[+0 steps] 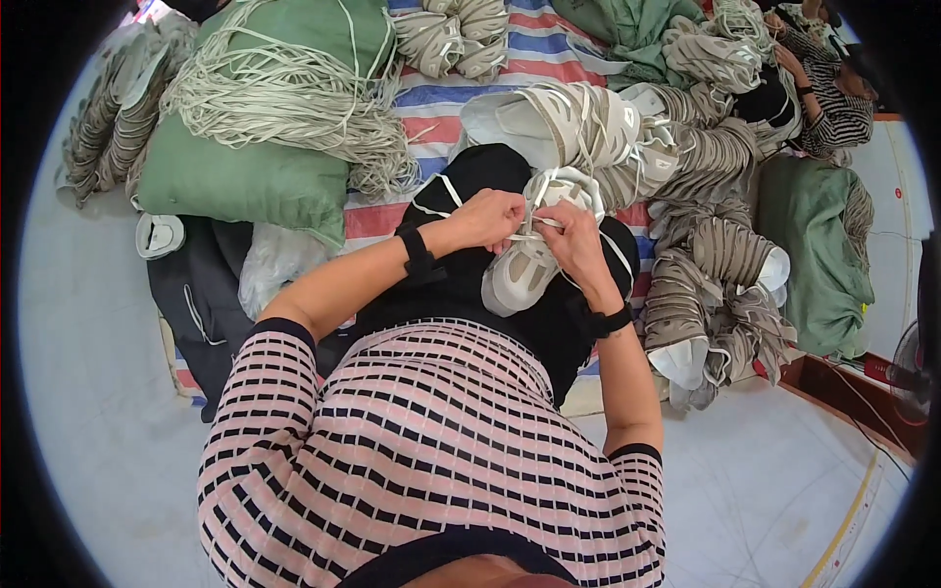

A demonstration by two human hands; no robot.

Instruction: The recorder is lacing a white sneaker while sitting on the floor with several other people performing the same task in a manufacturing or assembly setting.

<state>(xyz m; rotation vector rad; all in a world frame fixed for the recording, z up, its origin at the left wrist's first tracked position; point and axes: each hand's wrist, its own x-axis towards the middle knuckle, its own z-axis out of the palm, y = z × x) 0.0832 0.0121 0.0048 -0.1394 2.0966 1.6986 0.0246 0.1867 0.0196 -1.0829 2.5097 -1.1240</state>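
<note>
A beige and white shoe upper [521, 278] rests on my lap between my black-clad legs, its rounded end toward me. My left hand [487, 218] is closed in a pinch at the upper's left side, by the lacing. From the right, my right hand [574, 245] pinches the pale shoelace [534, 221] over the lacing area. The lace looks crossed between the two hands; its exact path is too small to follow. Another white lace [439, 196] lies over my left leg.
Stacked shoe uppers [720, 157] lie ahead and to the right on a striped sheet [431, 95]. A tangle of laces [284, 98] covers a green sack [225, 186] at the left. Another person [833, 93] sits at the far right; a fan [912, 372] stands at the right edge.
</note>
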